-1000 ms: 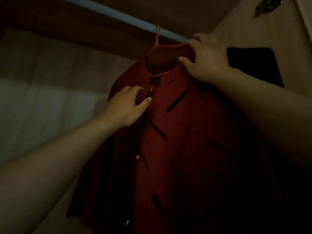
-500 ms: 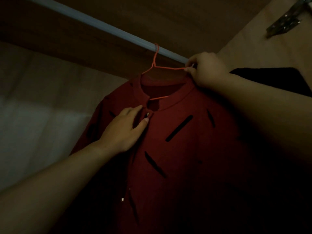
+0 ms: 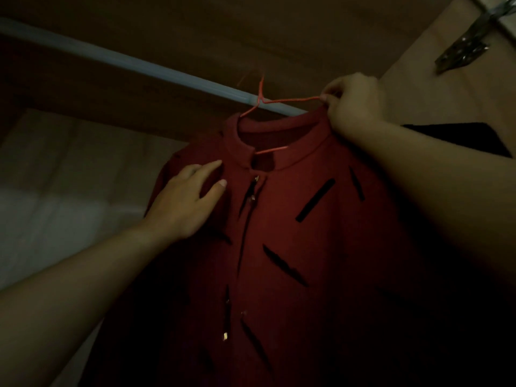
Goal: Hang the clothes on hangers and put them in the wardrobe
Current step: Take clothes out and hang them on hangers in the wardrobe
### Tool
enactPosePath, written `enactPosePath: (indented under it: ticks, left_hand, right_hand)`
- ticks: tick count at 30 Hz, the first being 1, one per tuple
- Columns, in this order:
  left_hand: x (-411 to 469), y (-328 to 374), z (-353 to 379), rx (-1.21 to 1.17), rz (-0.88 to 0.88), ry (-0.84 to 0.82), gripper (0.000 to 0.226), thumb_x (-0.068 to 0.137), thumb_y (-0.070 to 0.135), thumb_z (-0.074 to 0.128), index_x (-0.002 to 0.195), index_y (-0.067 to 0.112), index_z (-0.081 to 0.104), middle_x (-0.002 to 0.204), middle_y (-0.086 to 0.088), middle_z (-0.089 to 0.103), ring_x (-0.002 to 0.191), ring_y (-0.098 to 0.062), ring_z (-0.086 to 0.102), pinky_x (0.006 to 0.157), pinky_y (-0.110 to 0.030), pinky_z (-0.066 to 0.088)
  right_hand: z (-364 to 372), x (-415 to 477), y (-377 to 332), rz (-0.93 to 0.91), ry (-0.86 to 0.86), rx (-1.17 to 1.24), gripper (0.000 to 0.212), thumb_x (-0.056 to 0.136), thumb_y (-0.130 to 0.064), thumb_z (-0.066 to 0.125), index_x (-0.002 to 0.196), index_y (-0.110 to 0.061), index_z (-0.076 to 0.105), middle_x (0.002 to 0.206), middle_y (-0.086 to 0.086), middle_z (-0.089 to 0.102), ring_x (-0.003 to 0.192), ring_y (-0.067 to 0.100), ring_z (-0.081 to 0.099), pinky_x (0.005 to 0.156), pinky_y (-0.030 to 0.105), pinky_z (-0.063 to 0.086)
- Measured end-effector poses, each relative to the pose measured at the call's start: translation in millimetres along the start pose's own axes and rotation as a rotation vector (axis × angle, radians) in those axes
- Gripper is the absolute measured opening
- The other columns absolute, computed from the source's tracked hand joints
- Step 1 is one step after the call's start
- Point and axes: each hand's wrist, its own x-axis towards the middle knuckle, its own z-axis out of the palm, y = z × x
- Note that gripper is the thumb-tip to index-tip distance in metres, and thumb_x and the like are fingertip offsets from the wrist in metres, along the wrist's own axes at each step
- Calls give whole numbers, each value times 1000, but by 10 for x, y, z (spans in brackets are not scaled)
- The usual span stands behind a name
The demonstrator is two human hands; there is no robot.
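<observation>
Hanging step, judged near its end: one garment on its hanger, both hands on it inside the wardrobe.

1. Forearms, bare, entering from seven and three o'clock.
2. Red shirt: dark dashes, buttoned placket, band collar. It fills the centre and lower frame and hangs below the rail. The long axis runs from the collar at twelve o'clock to the hem at six, with the hem out of view. The front faces the camera.
3. Left hand: released, fingers extended and lying flat on the shirt's chest, just beside the placket at nine o'clock of the collar opening.
4. Right hand: thumb and forefinger pinch the hanger's wire at its end, touching the collar at two o'clock.
5. Hanger: orange wire. The top wire runs from eight to two o'clock and the hook points to twelve, up at the rail. The hook is blurred, so its seating cannot be told.
6. Rail: pale, running from ten to four o'clock.
7. Dark garment: at three o'clock, beyond the right wrist.
8. Hinge: metal, on the side panel at one o'clock.

The next move calls for confirming that the hook sits over the rail. Then both hands let go so the shirt settles plumb, and the next garment is fetched.
</observation>
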Motion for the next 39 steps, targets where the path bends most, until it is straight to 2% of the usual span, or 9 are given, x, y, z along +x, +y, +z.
enactPosePath:
  ticks: [9, 12, 14, 16, 21, 25, 31, 36, 39]
  left_hand:
    - [-729, 76, -194, 141, 5, -41, 70, 84, 63, 25, 143, 25, 34, 145, -10, 38, 132, -31, 36, 106, -42, 29]
    - [-1212, 151, -172, 11, 10, -190, 61, 87, 69, 25, 124, 27, 50, 110, -1, 62, 104, -26, 57, 83, -36, 42]
    - [-1582, 239, -201, -66, -11, -165, 51, 86, 66, 27, 107, 30, 56, 80, 10, 58, 78, -18, 56, 68, -33, 39]
    - [-1938, 373, -268, -140, -47, -129, 43, 84, 64, 30, 100, 36, 58, 73, 14, 58, 68, -13, 55, 63, -31, 41]
    - [-2577, 661, -369, -374, -158, -159, 16, 89, 51, 52, 95, 42, 64, 75, 21, 64, 71, 7, 59, 59, -3, 36]
    - [-2933, 979, -543, -466, -131, -183, 30, 84, 57, 47, 100, 39, 65, 78, 22, 63, 68, -3, 59, 65, -20, 44]
    - [-3358, 1683, -866, -649, -103, -235, 17, 83, 54, 58, 99, 49, 59, 72, 22, 55, 65, 4, 54, 58, -5, 32]
    - [-3535, 2421, -1149, -824, -61, -285, 23, 80, 54, 56, 101, 45, 59, 73, 20, 55, 72, -1, 55, 65, -23, 45]
    - [-3539, 2857, -1328, -904, -48, -295, 22, 80, 53, 57, 101, 45, 59, 72, 22, 55, 70, 7, 54, 63, -15, 39]
  right_hand:
    - [-411, -1671, 22, -75, -74, 132, 16, 90, -28, 58, 96, -26, 72, 98, -7, 71, 93, 13, 63, 78, 27, 47]
    - [-612, -2213, 21, -40, -132, 197, 13, 89, -25, 60, 95, -26, 72, 94, -12, 68, 91, 9, 63, 82, 32, 50]
    - [-778, -2582, 29, -31, -245, 215, 14, 90, -27, 58, 97, -27, 69, 95, -12, 67, 91, 8, 63, 81, 38, 52]
    - [-1018, -2944, -17, -24, -370, 193, 17, 92, -30, 51, 102, -32, 64, 97, -14, 65, 92, 5, 61, 78, 39, 52]
    - [-1676, -3551, -387, -64, -468, 0, 30, 94, -38, 40, 118, -33, 57, 108, -14, 63, 98, 1, 58, 79, 30, 51]
    - [-2208, -3792, -713, 24, -482, 9, 23, 94, -34, 47, 113, -32, 61, 97, -14, 64, 90, 2, 60, 72, 32, 52]
    - [-3188, -4180, -910, 207, -380, 0, 14, 92, -33, 52, 98, -41, 62, 86, -13, 65, 83, 9, 63, 72, 42, 51]
    - [-4147, -4215, -1058, 303, -365, -107, 12, 90, -22, 55, 94, -29, 64, 93, -21, 64, 88, 0, 62, 79, 27, 49]
    - [-4699, -4111, -1178, 309, -359, -207, 12, 89, -21, 57, 94, -25, 67, 93, -24, 63, 90, -7, 60, 81, 16, 45]
